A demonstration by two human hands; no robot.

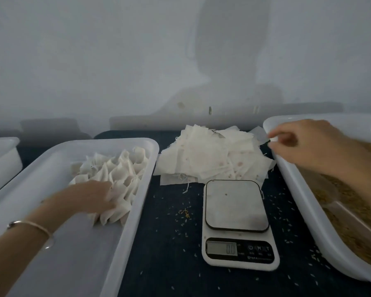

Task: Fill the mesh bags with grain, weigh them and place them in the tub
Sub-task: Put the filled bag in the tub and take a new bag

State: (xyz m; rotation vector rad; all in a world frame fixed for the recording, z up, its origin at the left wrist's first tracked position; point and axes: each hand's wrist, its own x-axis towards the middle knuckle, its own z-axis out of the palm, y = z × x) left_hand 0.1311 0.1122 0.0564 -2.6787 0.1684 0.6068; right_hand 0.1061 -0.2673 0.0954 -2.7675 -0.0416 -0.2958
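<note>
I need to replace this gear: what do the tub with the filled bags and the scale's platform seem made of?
Tub: looks like white, slightly translucent plastic, with smooth rounded rims and a soft sheen. Scale platform: probably brushed stainless steel, dull grey and faintly reflective, on a white plastic-looking body.

At twelve o'clock you face a plain pale wall in dim, flat light, with a soft shadow on it. Below, a dark blue tabletop runs toward six o'clock.
</note>
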